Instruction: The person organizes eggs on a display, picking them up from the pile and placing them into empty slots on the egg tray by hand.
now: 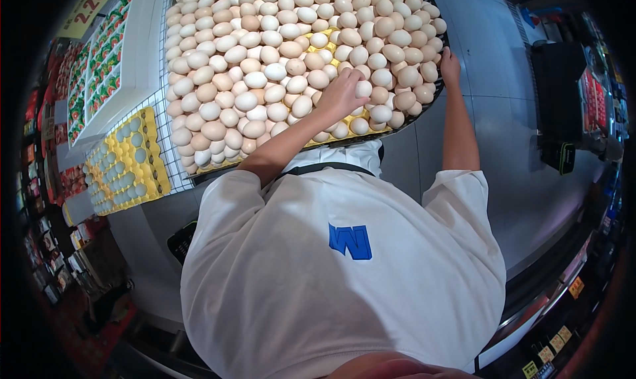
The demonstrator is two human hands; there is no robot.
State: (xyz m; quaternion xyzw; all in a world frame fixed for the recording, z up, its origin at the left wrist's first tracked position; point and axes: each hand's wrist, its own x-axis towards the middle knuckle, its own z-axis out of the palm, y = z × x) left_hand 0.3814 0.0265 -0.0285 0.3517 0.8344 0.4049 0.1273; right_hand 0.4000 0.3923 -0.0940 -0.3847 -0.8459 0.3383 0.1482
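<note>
A large heap of light brown and cream eggs (255, 80) lies on yellow egg trays (322, 41) inside a black-rimmed basket (427, 107). My left hand (341, 95) reaches over the near right part of the heap. Its thumb and fingers are closed around one pale egg (363, 89), partly covered by them. At the basket's right edge is my right hand (450, 68), its fingers curled at the dark rim; their far side is hidden. Bits of yellow tray show between the eggs near my left hand.
Left of the basket, a yellow tray (159, 160) holds pale bluish eggs on a white wire grid (173, 150). Behind it stands a white box (132, 61) of red-and-green packs, with a price sign (86, 8). A dark stand (560, 81) is at right, on grey floor.
</note>
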